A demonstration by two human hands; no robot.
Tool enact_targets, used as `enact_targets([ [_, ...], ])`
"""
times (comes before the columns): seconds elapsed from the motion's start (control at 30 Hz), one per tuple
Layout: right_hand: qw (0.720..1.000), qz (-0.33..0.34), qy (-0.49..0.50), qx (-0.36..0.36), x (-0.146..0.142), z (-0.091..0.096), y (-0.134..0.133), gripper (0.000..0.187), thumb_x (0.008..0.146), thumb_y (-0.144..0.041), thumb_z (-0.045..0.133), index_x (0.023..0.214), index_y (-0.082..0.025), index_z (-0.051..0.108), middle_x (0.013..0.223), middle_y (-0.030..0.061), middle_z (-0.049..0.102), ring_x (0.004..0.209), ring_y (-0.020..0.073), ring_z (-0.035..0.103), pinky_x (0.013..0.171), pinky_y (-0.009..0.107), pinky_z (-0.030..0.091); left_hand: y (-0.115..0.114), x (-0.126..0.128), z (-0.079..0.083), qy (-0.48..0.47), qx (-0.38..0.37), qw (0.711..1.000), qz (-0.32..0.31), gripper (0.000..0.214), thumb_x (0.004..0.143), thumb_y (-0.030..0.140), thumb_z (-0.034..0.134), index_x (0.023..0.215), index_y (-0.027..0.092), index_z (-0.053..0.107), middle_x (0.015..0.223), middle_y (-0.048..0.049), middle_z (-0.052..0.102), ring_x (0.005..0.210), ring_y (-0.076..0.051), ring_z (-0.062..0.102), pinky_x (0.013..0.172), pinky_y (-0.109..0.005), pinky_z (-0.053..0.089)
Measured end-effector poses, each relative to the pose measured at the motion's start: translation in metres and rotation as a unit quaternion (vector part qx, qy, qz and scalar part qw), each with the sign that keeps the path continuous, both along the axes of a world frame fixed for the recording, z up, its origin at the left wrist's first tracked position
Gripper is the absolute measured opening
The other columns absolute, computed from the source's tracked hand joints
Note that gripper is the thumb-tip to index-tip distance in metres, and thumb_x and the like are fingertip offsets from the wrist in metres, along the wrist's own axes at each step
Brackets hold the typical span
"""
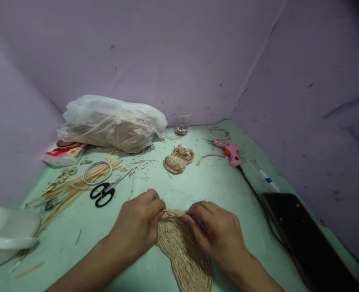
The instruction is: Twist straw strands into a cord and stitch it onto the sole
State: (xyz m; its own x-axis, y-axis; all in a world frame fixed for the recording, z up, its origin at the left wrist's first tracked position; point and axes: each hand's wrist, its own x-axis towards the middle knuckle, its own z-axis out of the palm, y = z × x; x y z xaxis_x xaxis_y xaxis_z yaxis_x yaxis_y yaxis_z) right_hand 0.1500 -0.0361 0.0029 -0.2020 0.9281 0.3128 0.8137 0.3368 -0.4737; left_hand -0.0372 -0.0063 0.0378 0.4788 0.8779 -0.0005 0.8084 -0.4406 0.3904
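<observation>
Between my hands lies a sole-shaped piece of coiled straw rope point(182, 251), its far rounded end away from me and its near end cut off by the picture's lower edge. My left hand point(143, 215) pinches the far left edge of the straw sole. With thumb and fingers closed, my right hand point(216, 231) grips its far right edge. Beyond them rests a smaller figure-eight coil of the same rope point(179, 159). The undersides of my fingers are hidden.
Left are black-handled scissors point(103, 194), a tape roll point(97, 173), loose straw strips point(66, 194) and a white jug-like container point(9, 235). A stuffed plastic bag point(112, 121) and a bead jar point(182, 126) stand behind. Right are a pink glue gun point(230, 151) and a phone point(307, 239).
</observation>
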Motion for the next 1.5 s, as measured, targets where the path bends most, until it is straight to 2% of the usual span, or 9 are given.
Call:
enact_targets([
  [0.17,1.0,-0.021,-0.014,0.004,-0.001,-0.003,0.002,0.016,0.078,-0.028,0.05,0.068,-0.021,0.059,0.065,0.0012,0.061,0.061,0.0154,0.056,0.054,0.025,0.037,0.002,-0.003,-0.002,-0.011,-0.033,0.999,0.02,0.023,0.079,0.018,0.038,0.072,0.019,0.06,0.073,-0.0021,0.052,0.066,-0.013,0.049,0.061,-0.024,0.037],
  [0.33,0.999,-0.017,0.014,-0.023,0.0,-0.008,0.002,0.013,0.078,-0.027,0.051,0.085,-0.022,0.061,0.077,0.0014,0.064,0.066,0.0152,0.058,0.057,0.025,0.04,0.004,-0.005,-0.002,-0.036,-0.067,0.997,0.022,0.02,0.078,0.018,0.04,0.074,0.019,0.06,0.074,-0.0015,0.053,0.067,-0.013,0.05,0.063,-0.025,0.037],
  [0.57,0.994,-0.021,0.094,0.048,0.0,-0.013,0.001,0.015,0.077,-0.019,0.052,0.088,-0.021,0.061,0.086,0.0035,0.062,0.07,0.0141,0.057,0.06,0.024,0.043,0.003,-0.004,-0.001,-0.041,-0.082,0.996,0.018,0.019,0.078,0.018,0.04,0.073,0.019,0.059,0.074,-0.0013,0.053,0.067,-0.013,0.049,0.063,-0.025,0.036],
  [0.73,0.995,-0.017,0.089,0.049,-0.001,-0.012,0.0,0.01,0.076,-0.02,0.053,0.084,-0.02,0.06,0.081,0.003,0.063,0.072,0.0156,0.057,0.062,0.026,0.044,0.002,-0.004,-0.001,-0.044,-0.077,0.996,0.013,0.02,0.079,0.02,0.039,0.074,0.019,0.059,0.074,-0.0015,0.053,0.068,-0.013,0.049,0.063,-0.025,0.036],
  [0.83,0.996,-0.031,0.081,0.033,-0.001,-0.011,0.001,0.017,0.075,-0.022,0.054,0.091,-0.019,0.058,0.087,0.0044,0.064,0.077,0.0174,0.058,0.065,0.028,0.045,0.003,-0.004,0.001,-0.043,-0.079,0.996,0.012,0.02,0.079,0.02,0.039,0.074,0.019,0.058,0.075,-0.0015,0.054,0.068,-0.013,0.049,0.063,-0.026,0.036],
  [0.93,0.998,-0.008,0.065,0.027,0.0,-0.012,0.001,0.02,0.076,-0.021,0.052,0.095,-0.02,0.059,0.094,0.0043,0.063,0.082,0.0172,0.058,0.067,0.028,0.045,0.002,-0.003,0.004,-0.036,-0.086,0.996,0.012,0.019,0.079,0.021,0.038,0.073,0.019,0.057,0.074,-0.0013,0.054,0.068,-0.014,0.049,0.062,-0.026,0.036],
  [1.03,0.998,0.014,0.056,0.024,0.0,-0.012,0.001,0.016,0.078,-0.019,0.049,0.089,-0.021,0.061,0.088,0.0029,0.064,0.077,0.0159,0.057,0.066,0.027,0.044,0.0,-0.002,0.006,-0.027,-0.094,0.995,0.014,0.018,0.079,0.022,0.039,0.073,0.019,0.056,0.074,-0.001,0.055,0.068,-0.014,0.049,0.061,-0.026,0.035],
  [1.27,0.999,0.012,0.053,-0.001,-0.001,-0.009,0.002,0.013,0.079,-0.022,0.048,0.08,-0.019,0.06,0.073,0.0021,0.063,0.067,0.0152,0.055,0.06,0.026,0.041,0.0,0.0,0.008,-0.021,-0.116,0.992,0.045,0.017,0.078,0.027,0.041,0.073,0.02,0.056,0.073,-0.0003,0.058,0.067,-0.014,0.05,0.06,-0.025,0.034],
  [1.5,0.998,0.019,0.048,-0.026,-0.002,-0.008,0.0,0.014,0.079,-0.024,0.048,0.081,-0.02,0.061,0.071,0.0013,0.063,0.064,0.0138,0.055,0.057,0.024,0.038,0.002,-0.001,0.005,0.014,-0.102,0.994,0.044,0.019,0.079,0.025,0.039,0.075,0.02,0.057,0.073,-0.0011,0.059,0.068,-0.015,0.052,0.06,-0.025,0.034],
])
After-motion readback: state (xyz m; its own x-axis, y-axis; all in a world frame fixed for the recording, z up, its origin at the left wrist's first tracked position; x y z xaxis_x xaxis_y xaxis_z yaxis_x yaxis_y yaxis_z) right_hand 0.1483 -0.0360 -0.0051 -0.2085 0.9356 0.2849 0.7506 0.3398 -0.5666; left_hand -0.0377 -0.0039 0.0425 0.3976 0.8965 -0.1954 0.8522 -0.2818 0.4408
